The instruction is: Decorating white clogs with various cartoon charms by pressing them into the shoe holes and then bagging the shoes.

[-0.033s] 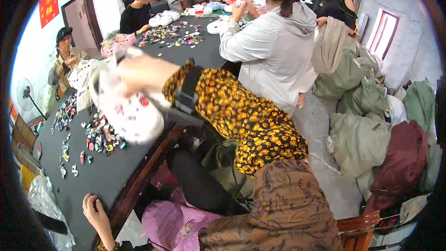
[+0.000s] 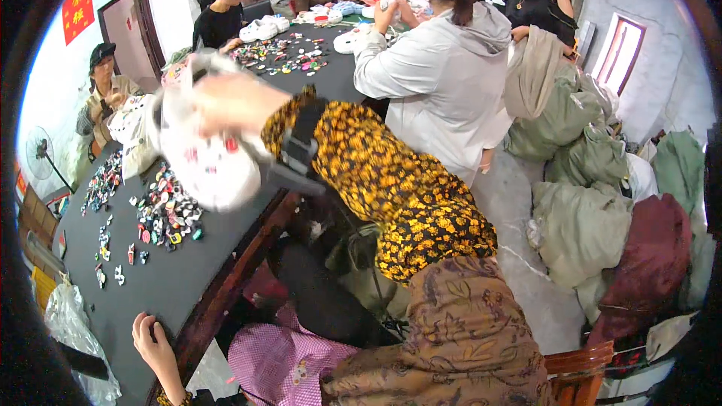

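My right hand (image 2: 229, 101), blurred by motion, is raised over the table. It grips a white clog (image 2: 218, 173) with red and pink charms on it. More white and grey shoe parts beside that hand are smeared, so I cannot tell whether it holds one clog or a pair. Beneath the clog lies a heap of small colourful shoe charms (image 2: 167, 210), with a few loose ones nearer me. My left hand (image 2: 154, 346) rests on the near edge of the dark table (image 2: 150, 293), fingers loosely spread and holding nothing.
Another charm pile (image 2: 101, 183) and white clogs (image 2: 131, 122) lie to the left. Farther back are more charms (image 2: 282, 56) and clogs (image 2: 265, 28), with several people around the table. Full cloth sacks (image 2: 583, 229) stand at right. A plastic bag (image 2: 79, 338) hangs at left.
My right hand and the white clog have risen slightly, away from the charm heap. My left hand has hardly moved.
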`<state>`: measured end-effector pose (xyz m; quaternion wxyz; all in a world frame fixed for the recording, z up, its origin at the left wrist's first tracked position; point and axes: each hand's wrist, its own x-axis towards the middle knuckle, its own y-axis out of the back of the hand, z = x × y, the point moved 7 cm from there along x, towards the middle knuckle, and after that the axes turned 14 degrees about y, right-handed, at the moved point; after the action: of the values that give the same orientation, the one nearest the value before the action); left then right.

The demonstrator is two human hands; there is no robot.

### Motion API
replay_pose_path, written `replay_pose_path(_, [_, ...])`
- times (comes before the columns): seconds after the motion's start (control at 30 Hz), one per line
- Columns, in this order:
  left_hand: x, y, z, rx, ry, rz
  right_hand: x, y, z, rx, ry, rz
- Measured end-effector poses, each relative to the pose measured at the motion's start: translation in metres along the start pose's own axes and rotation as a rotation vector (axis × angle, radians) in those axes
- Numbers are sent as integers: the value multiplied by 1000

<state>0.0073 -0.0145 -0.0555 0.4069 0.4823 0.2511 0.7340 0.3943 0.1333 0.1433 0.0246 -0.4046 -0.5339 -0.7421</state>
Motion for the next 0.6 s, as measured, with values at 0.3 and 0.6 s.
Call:
replay_pose_path(0.3, [-7, 11, 2, -3, 0, -22, -31, 36, 59, -354, -271, 114])
replay_pose_path(0.6, [-2, 9, 0, 33, -74, -23, -236, -22, 58, 109, -551, 110])
